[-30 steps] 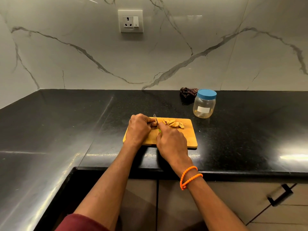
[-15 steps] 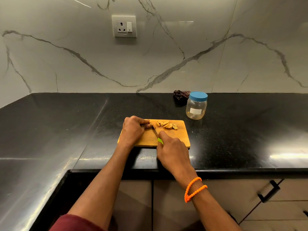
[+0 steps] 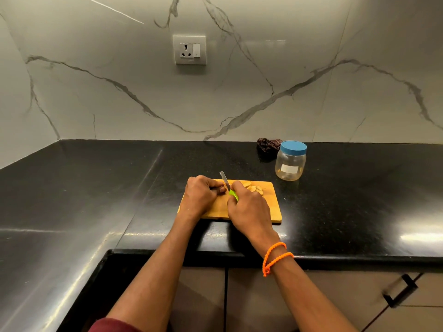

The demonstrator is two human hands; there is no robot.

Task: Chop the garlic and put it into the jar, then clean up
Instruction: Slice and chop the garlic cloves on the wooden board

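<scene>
- Marble wall (image 3: 119, 97), pale with grey veins, backs the scene; a white socket with a switch (image 3: 189, 50) is set in it above the work area.
- Black polished counter (image 3: 84, 188) runs along the wall and turns at the left corner; its front edge lies over beige cabinet doors (image 3: 199, 295), one with a dark handle (image 3: 400, 293) at the lower right.
- Wooden cutting board (image 3: 268, 207) lies near the front edge of the counter, about midway along it.
- Left hand (image 3: 200, 196) rests on the left part of the board, fingers curled down over a small piece of garlic (image 3: 221, 190) and pinning it to the wood.
- Right hand (image 3: 249, 207), with orange bead bracelets (image 3: 275, 257) on its wrist, is wrapped tightly round the green handle of a knife (image 3: 230, 190); the blade points away toward the wall, just beside the left fingertips.
- Clear jar (image 3: 290, 164) with a blue lid on stands on the counter beyond the board's far right corner, apart from it, with a white label on its front.
- Dark crumpled cloth (image 3: 267, 146) lies against the back edge of the counter, just behind and left of the jar.
- Cut garlic slices (image 3: 254, 186) sit in a small heap by the far edge of the board, right of the blade and partly hidden by the right hand.
</scene>
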